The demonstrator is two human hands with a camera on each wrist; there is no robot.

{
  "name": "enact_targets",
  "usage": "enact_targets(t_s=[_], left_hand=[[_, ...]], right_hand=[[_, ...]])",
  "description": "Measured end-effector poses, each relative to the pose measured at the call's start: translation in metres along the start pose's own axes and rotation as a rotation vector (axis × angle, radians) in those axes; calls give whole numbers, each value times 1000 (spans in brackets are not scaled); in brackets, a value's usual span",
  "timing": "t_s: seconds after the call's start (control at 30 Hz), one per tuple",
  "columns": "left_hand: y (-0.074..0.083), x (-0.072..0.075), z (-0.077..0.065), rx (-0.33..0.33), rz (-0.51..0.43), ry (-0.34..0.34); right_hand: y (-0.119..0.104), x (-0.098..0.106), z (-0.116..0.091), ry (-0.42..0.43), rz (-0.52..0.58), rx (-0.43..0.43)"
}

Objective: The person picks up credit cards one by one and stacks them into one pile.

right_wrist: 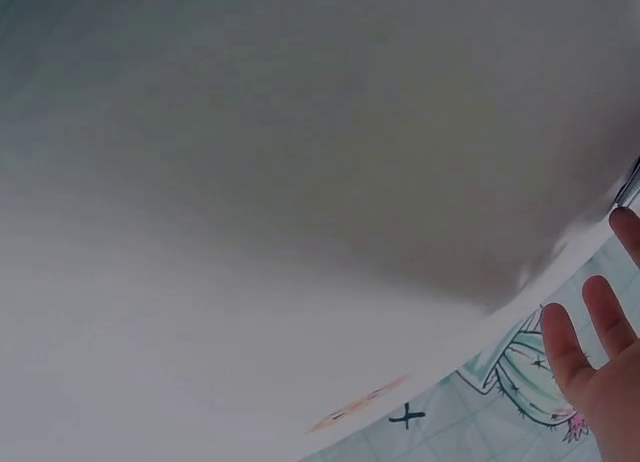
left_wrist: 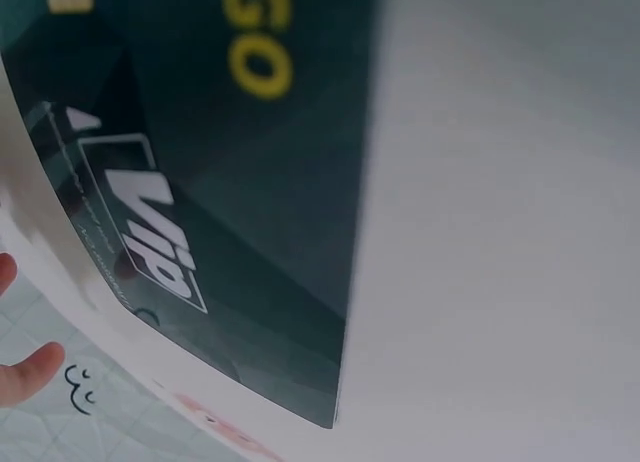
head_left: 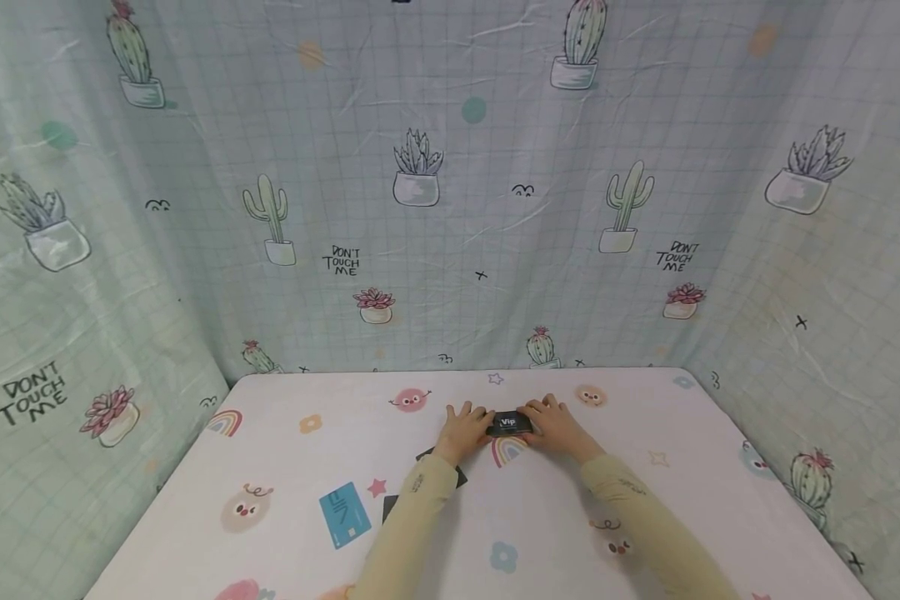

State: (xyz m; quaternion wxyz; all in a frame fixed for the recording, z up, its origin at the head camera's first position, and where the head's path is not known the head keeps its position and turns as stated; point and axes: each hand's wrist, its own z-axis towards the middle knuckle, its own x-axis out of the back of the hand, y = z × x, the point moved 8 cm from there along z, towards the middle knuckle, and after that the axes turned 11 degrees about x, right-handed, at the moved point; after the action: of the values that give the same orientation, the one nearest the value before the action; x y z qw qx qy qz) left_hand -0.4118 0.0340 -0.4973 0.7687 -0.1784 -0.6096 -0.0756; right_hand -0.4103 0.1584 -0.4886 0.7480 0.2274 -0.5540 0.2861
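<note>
Black and marked "Vip," a card (head_left: pixel 507 423) sits between a person's two hands toward the far side of a white table (head_left: pixel 285 467) printed with cartoon faces, flowers and stars. The left hand (head_left: pixel 462 435) pinches the card's left end while the right hand (head_left: pixel 560 428) pinches its right end, the other fingers of both hands loosely parted; whether the hands hold one card or several stacked, the pictures do not tell. A printed rainbow (head_left: pixel 507 452) shows on the tabletop just on the near side of the card. Pale yellow sleeves (head_left: pixel 648 521) cover both forearms, which reach in from the near edge. Beneath the left wrist lies a dark card (head_left: pixel 461 477), partly hidden by the arm; the left wrist camera shows dark card stock up close, with white "Vip" lettering and yellow letters reading "GO." Another dark piece (head_left: pixel 389 506) peeks out beside the left sleeve, mostly covered. Farther left, a blue card (head_left: pixel 345 515) with a small chip lies flat and tilted, near a printed pink star (head_left: pixel 377 487). Behind the table hangs a pale, gridded curtain (head_left: pixel 465 225) decorated with potted cacti and the words "Don't touch me."
</note>
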Motion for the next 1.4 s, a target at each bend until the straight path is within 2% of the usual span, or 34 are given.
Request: enact_targets(t_s=[0.37,0.77,0.93,1.17,1.4], left_hand=[[-2,3,1,32,-37,-35],[1,7,1,72,-52,2],[1,7,1,72,-40,-1],[0,7,1,79,-45,-43],[2,12,-2,58,-11,-20]], right_hand=[[-1,2,0,-27,61,-44],[1,3,2,-80,95,-96],[0,7,2,-89,114,-104],[0,6,2,-104,103,-114],[3,2,-1,-102,82,-125]])
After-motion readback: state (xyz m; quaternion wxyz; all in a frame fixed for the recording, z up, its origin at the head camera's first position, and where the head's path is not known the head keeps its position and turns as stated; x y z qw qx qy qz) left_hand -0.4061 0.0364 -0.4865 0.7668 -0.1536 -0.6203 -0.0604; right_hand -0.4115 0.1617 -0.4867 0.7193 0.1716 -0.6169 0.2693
